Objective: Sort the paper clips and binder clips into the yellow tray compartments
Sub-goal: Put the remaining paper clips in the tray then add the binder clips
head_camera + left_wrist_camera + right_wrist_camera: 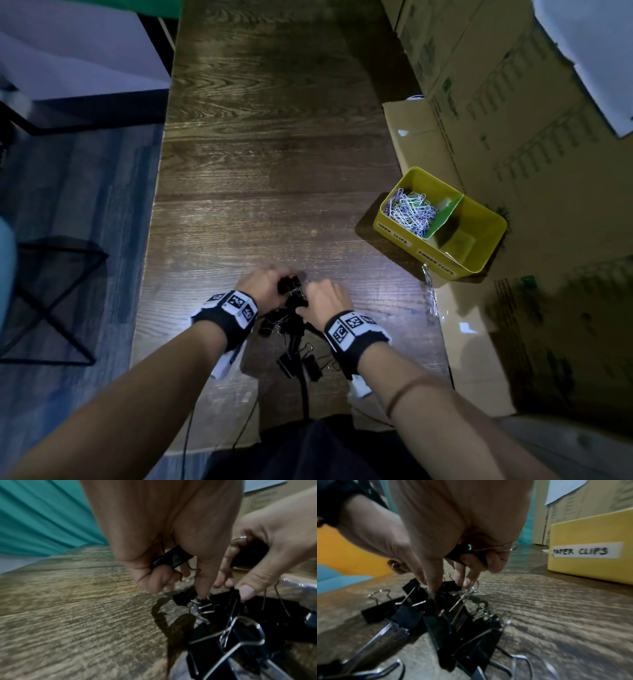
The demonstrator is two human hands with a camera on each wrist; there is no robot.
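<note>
A pile of black binder clips (291, 318) lies on the wooden table (274, 137) near its front edge. Both hands work in it. My left hand (265, 286) grips a binder clip (173, 559) in its curled fingers while its thumb touches the pile (223, 615). My right hand (327, 296) holds another binder clip (464, 553) against the palm, with two fingers poking into the pile (447, 615). The yellow tray (397, 236) stands at the right; paper clips (411, 210) fill its left compartment, and the right compartment (459, 240) shows bare floor.
Cardboard boxes (513, 102) line the table's right side behind the tray. A few loose paper clips (432, 298) lie by the right edge. A black cable (305, 387) runs off the front edge. A black metal frame (51, 291) stands on the floor to the left.
</note>
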